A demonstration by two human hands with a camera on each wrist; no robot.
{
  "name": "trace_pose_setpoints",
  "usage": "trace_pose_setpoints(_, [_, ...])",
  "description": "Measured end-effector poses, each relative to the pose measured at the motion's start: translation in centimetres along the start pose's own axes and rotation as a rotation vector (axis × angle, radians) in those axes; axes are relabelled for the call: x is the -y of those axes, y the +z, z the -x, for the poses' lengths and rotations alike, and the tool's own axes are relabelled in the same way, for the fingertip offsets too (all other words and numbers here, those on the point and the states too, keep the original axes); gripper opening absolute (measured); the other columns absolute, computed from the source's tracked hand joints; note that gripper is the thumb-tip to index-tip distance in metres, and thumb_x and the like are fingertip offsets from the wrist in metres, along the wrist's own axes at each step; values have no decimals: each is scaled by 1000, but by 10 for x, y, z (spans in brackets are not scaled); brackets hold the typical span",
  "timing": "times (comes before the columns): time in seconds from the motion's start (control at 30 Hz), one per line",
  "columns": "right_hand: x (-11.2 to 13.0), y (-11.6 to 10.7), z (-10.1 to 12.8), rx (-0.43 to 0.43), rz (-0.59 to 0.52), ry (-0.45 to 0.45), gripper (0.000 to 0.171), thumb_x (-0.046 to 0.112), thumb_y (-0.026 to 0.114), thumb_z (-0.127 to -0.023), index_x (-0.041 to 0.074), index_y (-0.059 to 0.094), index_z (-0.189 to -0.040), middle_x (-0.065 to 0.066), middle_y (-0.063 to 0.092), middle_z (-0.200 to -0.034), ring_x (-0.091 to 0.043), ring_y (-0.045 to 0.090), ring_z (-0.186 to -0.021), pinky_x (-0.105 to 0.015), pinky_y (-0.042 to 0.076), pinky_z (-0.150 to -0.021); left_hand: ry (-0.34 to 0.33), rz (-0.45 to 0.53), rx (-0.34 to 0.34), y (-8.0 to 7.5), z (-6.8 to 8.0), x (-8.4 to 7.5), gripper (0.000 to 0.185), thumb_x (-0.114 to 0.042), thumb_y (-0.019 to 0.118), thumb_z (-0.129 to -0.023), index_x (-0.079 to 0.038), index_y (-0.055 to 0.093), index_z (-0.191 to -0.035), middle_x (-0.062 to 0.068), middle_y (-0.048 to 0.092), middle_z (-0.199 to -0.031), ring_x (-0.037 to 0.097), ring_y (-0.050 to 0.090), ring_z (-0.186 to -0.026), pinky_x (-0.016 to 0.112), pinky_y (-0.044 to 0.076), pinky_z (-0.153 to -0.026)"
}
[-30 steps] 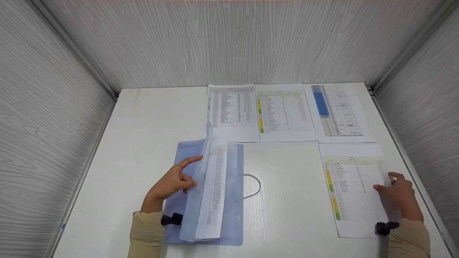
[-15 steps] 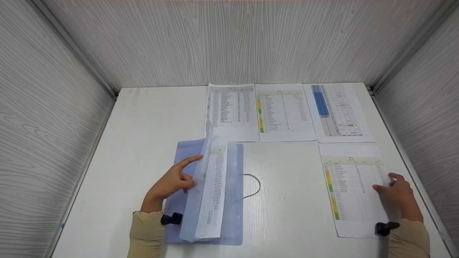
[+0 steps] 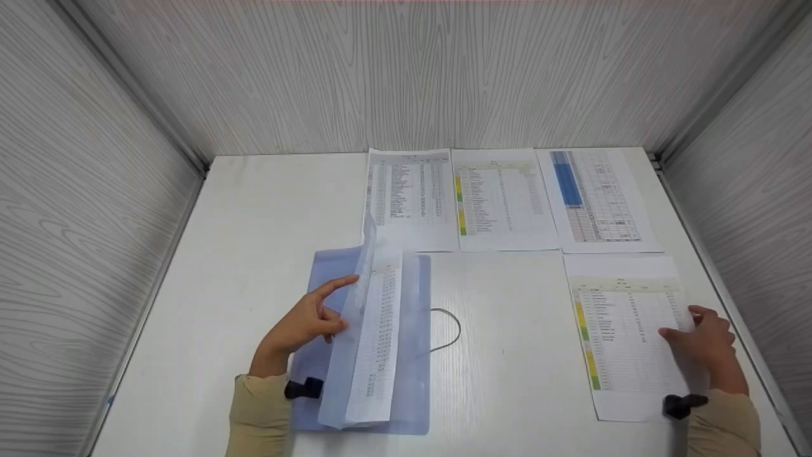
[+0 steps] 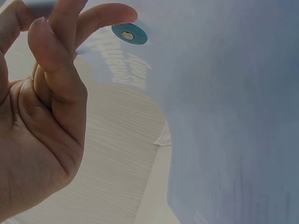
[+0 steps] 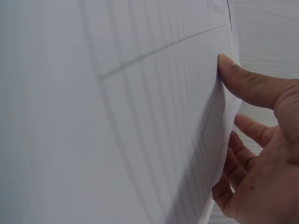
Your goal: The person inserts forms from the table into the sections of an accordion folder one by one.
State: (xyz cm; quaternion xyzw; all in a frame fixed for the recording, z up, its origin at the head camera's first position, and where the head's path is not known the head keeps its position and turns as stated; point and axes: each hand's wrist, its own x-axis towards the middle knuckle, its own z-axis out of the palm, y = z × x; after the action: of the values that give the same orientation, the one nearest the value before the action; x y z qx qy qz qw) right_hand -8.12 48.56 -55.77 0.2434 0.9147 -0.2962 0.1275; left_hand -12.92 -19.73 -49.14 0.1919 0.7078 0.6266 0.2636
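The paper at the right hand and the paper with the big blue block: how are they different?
The near paper has yellow and green patches down its left side; the blue-block paper has a big blue block. The right hand pinches the near paper's edge; no hand touches the blue-block paper. The near paper is in front; the blue-block paper is behind it, by the back wall. Both are white with printed tables.

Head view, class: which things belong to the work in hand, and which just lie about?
Probably in use:
blue folder
inner sheet inside it
near sheet at the right grip

Apparently lying about:
back left sheet
back middle sheet
back right sheet
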Motion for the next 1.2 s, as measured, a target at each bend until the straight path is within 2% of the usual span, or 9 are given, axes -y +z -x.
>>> trace_pose_setpoints(0.2, [-1,0,-1,28,-77,-23,101,30,70,-86,-15,3,-147,-46,22,-139,-55,36,-122,-61,34,-97,7,-14,1,0,1,0,77,3,60,-85,-6,25,-152,-8,43,-49,5,45,-47,20,43,-53])
trace_pose_setpoints(0.43, [-7,2,-2,-7,-83,-75,107,34,73,-84,-14,1,-148,-48,27,-135,-55,41,-117,-59,38,-93,6,-35,-4,-1,1,2,76,0,62,-86,-8,26,-152,-9,43,-50,6,45,-47,21,43,-53])
trace_pose_setpoints(0.6, [-13,1,1,8,-70,-123,109,41,72,-84,-6,-1,-151,-47,18,-142,-58,31,-126,-66,29,-98,20,-41,0,-1,1,4,75,0,62,-86,-7,26,-152,-6,41,-50,5,44,-47,20,43,-53])
trace_pose_setpoints(0.77, [-17,-1,2,31,-49,-190,96,38,66,-90,-1,5,-152,-41,6,-150,-62,13,-134,-72,18,-102,19,-35,-1,-1,1,3,76,4,60,-84,-6,26,-152,-4,38,-49,5,42,-46,20,43,-52])
trace_pose_setpoints(0.9, [-17,-1,5,28,-68,-252,83,30,64,-92,-1,16,-152,-38,11,-151,-60,10,-137,-72,15,-104,17,-21,4,-1,0,3,76,5,59,-84,-5,25,-152,-7,40,-48,4,41,-45,20,43,-52])
trace_pose_setpoints(1.0, [-17,-2,7,25,-86,-281,79,31,64,-92,-1,21,-151,-38,14,-151,-60,10,-138,-72,14,-104,19,-17,3,-1,-1,4,76,5,59,-84,-5,25,-152,-8,42,-49,4,42,-45,20,43,-52])
trace_pose_setpoints(1.2, [-14,-4,11,20,-115,-279,75,34,61,-94,-3,26,-148,-37,15,-151,-58,8,-139,-72,13,-106,11,-25,-4,-2,-2,3,75,4,60,-85,-6,26,-152,-5,42,-50,5,43,-47,21,43,-52])
